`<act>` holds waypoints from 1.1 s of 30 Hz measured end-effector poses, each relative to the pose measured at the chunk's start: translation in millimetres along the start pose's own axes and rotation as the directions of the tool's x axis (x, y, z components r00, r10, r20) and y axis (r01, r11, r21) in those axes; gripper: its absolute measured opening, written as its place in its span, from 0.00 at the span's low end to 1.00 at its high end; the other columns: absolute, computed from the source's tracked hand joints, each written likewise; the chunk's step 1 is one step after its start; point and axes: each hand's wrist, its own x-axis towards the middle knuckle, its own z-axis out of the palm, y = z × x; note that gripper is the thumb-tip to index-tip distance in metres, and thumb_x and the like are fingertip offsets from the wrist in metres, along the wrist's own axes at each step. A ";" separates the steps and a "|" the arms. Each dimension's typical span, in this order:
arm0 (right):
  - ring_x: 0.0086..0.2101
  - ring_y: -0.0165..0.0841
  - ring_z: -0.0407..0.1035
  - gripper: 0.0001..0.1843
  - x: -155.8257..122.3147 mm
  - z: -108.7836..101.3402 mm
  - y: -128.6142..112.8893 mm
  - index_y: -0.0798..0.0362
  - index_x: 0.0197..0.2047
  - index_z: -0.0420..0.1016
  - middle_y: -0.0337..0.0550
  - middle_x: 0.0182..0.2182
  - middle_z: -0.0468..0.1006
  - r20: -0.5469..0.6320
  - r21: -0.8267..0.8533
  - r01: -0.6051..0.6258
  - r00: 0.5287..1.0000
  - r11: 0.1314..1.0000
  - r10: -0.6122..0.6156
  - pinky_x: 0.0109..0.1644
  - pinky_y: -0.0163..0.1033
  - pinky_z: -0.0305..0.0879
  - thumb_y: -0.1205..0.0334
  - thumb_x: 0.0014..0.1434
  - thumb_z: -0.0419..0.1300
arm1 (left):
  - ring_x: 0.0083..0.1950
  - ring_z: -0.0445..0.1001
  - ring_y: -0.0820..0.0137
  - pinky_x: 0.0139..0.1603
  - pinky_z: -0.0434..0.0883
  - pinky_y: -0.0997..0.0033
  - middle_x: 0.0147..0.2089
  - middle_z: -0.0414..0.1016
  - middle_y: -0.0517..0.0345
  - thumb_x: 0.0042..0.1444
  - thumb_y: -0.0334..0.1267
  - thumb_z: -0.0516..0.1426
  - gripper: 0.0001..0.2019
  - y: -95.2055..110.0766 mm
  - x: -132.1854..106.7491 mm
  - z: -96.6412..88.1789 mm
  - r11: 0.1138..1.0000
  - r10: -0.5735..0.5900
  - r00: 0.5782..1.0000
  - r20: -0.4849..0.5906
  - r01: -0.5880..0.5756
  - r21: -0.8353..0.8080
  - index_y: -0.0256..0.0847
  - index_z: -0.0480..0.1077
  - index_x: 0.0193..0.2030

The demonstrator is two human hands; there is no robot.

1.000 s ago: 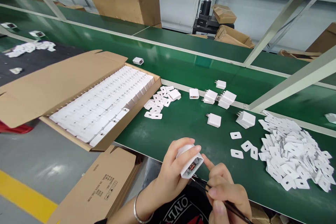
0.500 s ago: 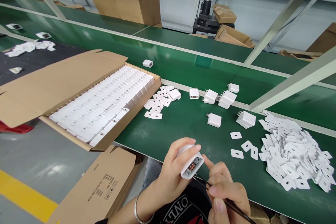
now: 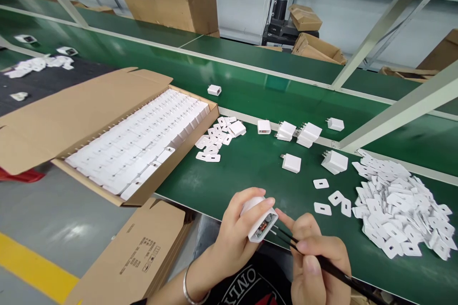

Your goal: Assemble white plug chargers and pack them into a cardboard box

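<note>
My left hand point(image 3: 238, 224) is closed around a white charger point(image 3: 263, 228), its open end turned toward me with the circuit parts inside showing. My right hand point(image 3: 318, 255) pinches a pair of black tweezers point(image 3: 352, 282). Their slightly parted tips are beside the charger's open end; whether they touch it I cannot tell. The right index finger reaches out to the charger's far side. Beyond my hands lie a few loose white end plates point(image 3: 322, 208) with slots, and a white charger point(image 3: 291, 163) with its prongs pointing left.
At right, a heap of white end plates point(image 3: 400, 209) covers the bench. More chargers point(image 3: 309, 133) line the ledge, with a smaller plate pile point(image 3: 214, 138) beside an open carton point(image 3: 193, 157) full of chargers. Behind, a green belt point(image 3: 250, 100) carries chargers. A slanted metal post point(image 3: 400, 105) stands right.
The tweezers have shifted slightly right, away from the charger's lower edge, and their tips show further apart. Chargers on the green belt have moved right. My left hand is nearly still.
</note>
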 end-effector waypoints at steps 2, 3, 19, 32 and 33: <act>0.33 0.34 0.62 0.11 2.8 -1.9 0.9 0.49 0.49 0.73 0.37 0.29 0.66 0.002 -0.038 -0.003 1.000 0.999 0.003 0.51 0.59 0.80 0.68 0.75 0.50 | 0.63 0.69 0.64 0.61 0.72 0.67 0.64 0.64 0.46 0.70 0.26 0.53 0.25 -0.5 -0.5 0.8 0.997 0.016 1.000 0.001 -0.016 0.070 0.44 0.62 0.72; 0.33 0.34 0.63 0.11 3.7 -2.6 1.6 0.50 0.49 0.73 0.38 0.30 0.67 0.014 -0.082 -0.015 1.000 0.996 0.016 0.52 0.57 0.79 0.69 0.74 0.50 | 0.62 0.69 0.63 0.60 0.72 0.66 0.64 0.65 0.46 0.70 0.26 0.53 0.24 -0.9 -0.6 1.5 0.994 0.024 1.000 0.003 -0.024 0.111 0.44 0.64 0.71; 0.42 0.46 0.70 0.19 51.5 -21.2 82.1 0.52 0.49 0.76 0.51 0.41 0.78 0.375 -0.901 0.242 0.851 0.359 0.368 0.44 0.47 0.69 0.80 0.63 0.53 | 0.60 0.77 0.61 0.50 0.77 0.66 0.61 0.74 0.47 0.71 0.40 0.58 0.12 -39.8 -27.3 15.0 0.737 -0.642 0.764 -0.065 0.591 -0.327 0.46 0.65 0.57; 0.37 0.37 0.77 0.10 46.2 -153.2 36.5 0.45 0.50 0.72 0.44 0.49 0.76 0.163 -0.930 -0.100 0.749 0.352 0.642 0.38 0.43 0.74 0.62 0.67 0.57 | 0.35 0.72 0.72 0.44 0.73 0.68 0.53 0.80 0.51 0.67 0.54 0.60 0.19 -49.5 -26.2 6.3 0.465 -0.748 0.626 0.220 0.732 -0.498 0.45 0.68 0.57; 0.36 0.37 0.77 0.10 38.8 -165.2 34.9 0.45 0.51 0.72 0.45 0.49 0.75 0.152 -0.939 -0.097 0.744 0.330 0.650 0.37 0.43 0.75 0.61 0.66 0.59 | 0.34 0.70 0.72 0.42 0.73 0.68 0.52 0.80 0.51 0.67 0.53 0.60 0.19 -47.3 -24.6 9.3 0.445 -0.736 0.627 0.255 0.732 -0.515 0.45 0.68 0.56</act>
